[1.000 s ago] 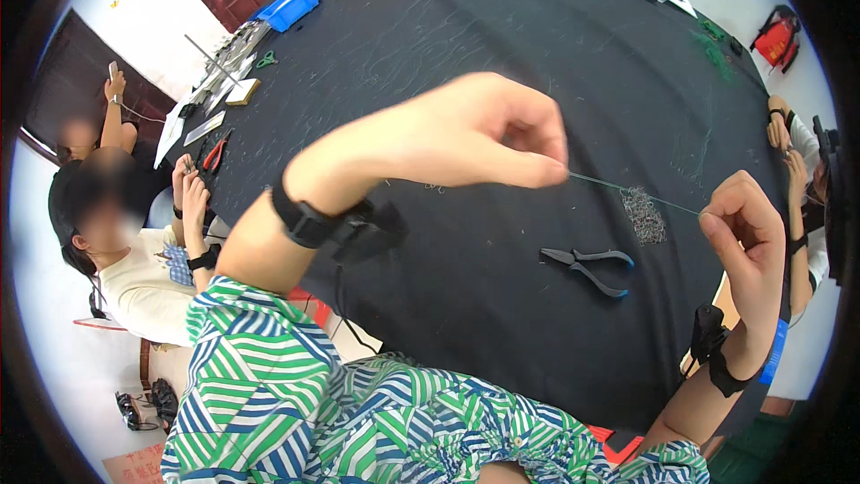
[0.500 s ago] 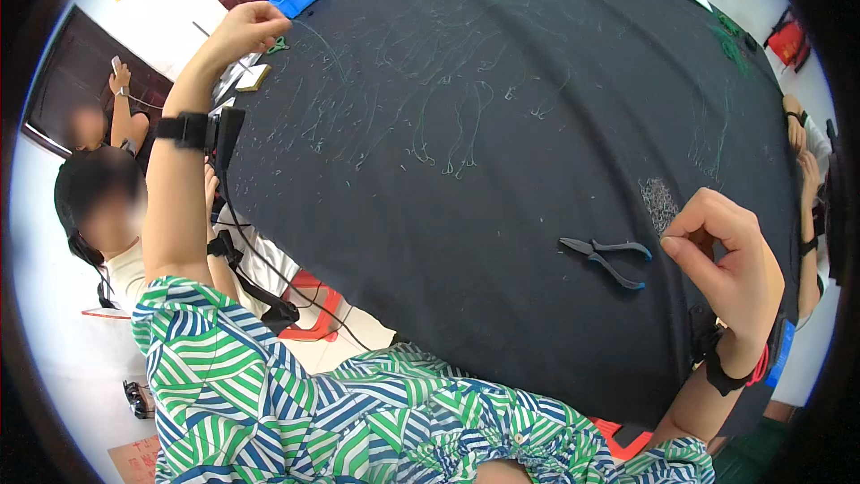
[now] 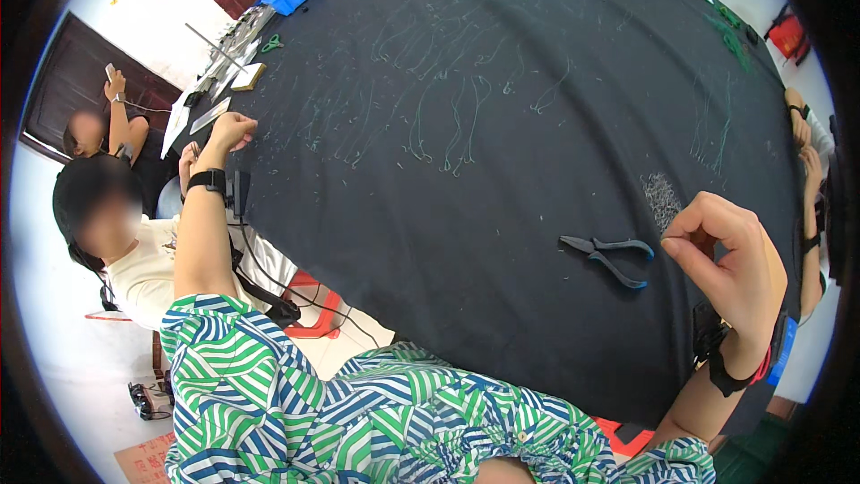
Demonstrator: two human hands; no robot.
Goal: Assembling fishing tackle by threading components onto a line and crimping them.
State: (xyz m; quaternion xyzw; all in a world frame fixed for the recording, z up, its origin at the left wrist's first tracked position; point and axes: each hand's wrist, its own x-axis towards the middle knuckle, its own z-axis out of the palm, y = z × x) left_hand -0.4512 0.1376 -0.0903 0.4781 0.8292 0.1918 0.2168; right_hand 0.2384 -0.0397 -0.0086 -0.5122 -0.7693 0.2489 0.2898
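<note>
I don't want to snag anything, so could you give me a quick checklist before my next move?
1. Pliers out of both hands: ok, lying on the black cloth.
2. Pile of small metal pieces near the right hand: ok, just beyond it.
3. Right hand's thumb and fingertip together: ok, they meet.
4. Left hand holding a thread: cannot tell, too small to see.
5. Green threads gathered together: not ok, spread across the cloth.

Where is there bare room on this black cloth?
Nearly bare: the black cloth left of the blue-tipped black pliers, and below them. Crowded: farther off, with thin green threads; beside the right hand, with heaped silvery metal bits.
</note>
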